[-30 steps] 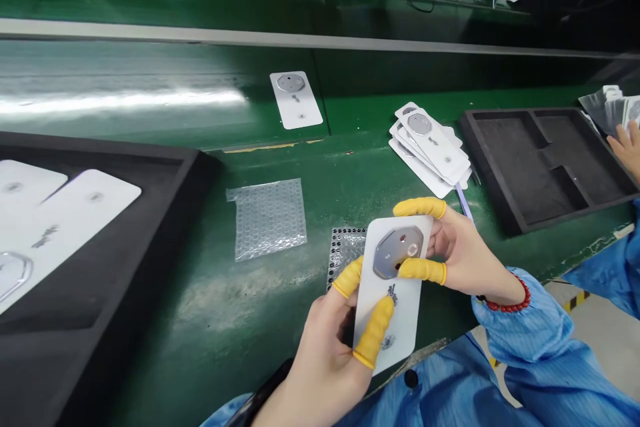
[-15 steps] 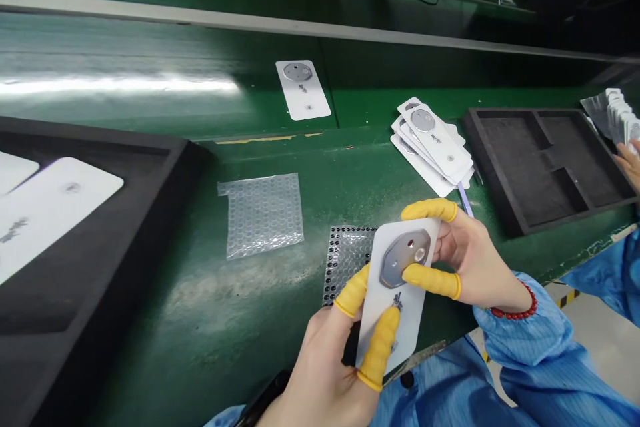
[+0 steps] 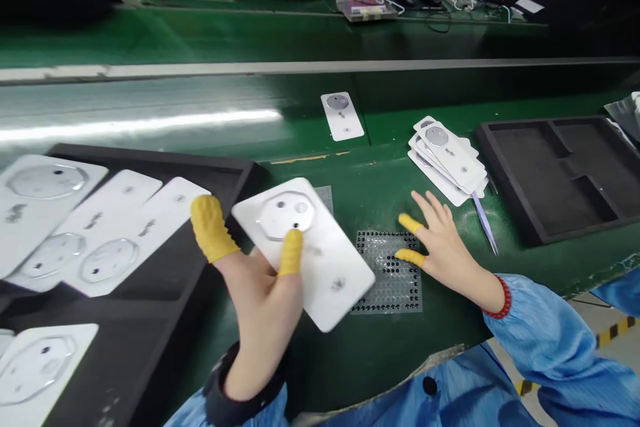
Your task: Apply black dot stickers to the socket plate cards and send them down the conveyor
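My left hand [image 3: 265, 300], with yellow finger cots, grips a white card-like panel [image 3: 330, 267] between thumb and fingers. The panel has a silvery octagonal camera area and small dark print, like a phone back cover; it is tilted in the air beside the left tray. My right hand [image 3: 445, 247] holds nothing, its fingers spread above the right edge of a clear sheet with small black dots [image 3: 390, 300]. Similar panels [image 3: 120, 233] lie in the black foam tray [image 3: 200, 153] on the left. Bubble wrap [image 3: 325, 197] is mostly hidden behind the held panel.
Beyond my right hand lie a pile of white panels [image 3: 450, 160] and purple tweezers [image 3: 483, 220]. A black compartmented tray [image 3: 540, 227] stands at right. One panel [image 3: 343, 117] lies alone farther back. Cables and a box [image 3: 367, 10] sit on the rear shelf; another person's hands show behind.
My left hand has carried the panel leftward toward the left tray. My right hand has let go of it and opened near the dotted sheet. The view has turned left.
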Demonstrator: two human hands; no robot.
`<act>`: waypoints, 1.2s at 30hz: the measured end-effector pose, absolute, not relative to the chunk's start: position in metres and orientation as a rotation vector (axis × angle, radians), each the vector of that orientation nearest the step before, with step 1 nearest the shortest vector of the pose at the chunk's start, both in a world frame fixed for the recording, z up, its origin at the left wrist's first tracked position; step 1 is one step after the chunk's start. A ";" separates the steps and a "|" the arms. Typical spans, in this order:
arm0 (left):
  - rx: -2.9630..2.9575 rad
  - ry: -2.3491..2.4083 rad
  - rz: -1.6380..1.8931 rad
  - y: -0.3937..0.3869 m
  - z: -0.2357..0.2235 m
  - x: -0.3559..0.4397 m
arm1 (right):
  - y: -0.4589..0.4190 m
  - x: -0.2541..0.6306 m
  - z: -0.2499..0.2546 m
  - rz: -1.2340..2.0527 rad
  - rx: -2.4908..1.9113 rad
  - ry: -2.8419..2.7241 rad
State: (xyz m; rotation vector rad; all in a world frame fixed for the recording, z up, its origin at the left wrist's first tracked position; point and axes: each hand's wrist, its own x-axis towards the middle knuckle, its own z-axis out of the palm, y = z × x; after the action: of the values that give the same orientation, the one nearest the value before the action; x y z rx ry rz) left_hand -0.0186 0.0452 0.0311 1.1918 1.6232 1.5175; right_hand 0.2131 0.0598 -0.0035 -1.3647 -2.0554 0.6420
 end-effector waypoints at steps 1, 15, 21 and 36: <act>1.215 1.711 1.534 0.049 0.028 -0.029 | 0.061 0.213 -0.011 0.562 -1.406 -2.113; 0.952 0.975 0.812 0.029 0.014 0.002 | 0.071 0.207 0.026 1.001 -1.142 -2.025; 0.874 1.166 0.779 0.027 0.011 0.004 | 0.064 0.205 0.026 0.571 -1.034 -2.084; 0.352 1.461 0.877 0.021 0.001 0.013 | 0.051 0.187 0.023 -0.148 -0.587 -2.604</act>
State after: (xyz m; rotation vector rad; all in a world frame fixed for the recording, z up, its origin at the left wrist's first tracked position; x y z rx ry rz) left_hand 0.0128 0.0206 0.0008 0.3518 1.4614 0.8775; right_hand 0.1867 0.0514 0.0227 -0.5867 -2.6037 -0.1483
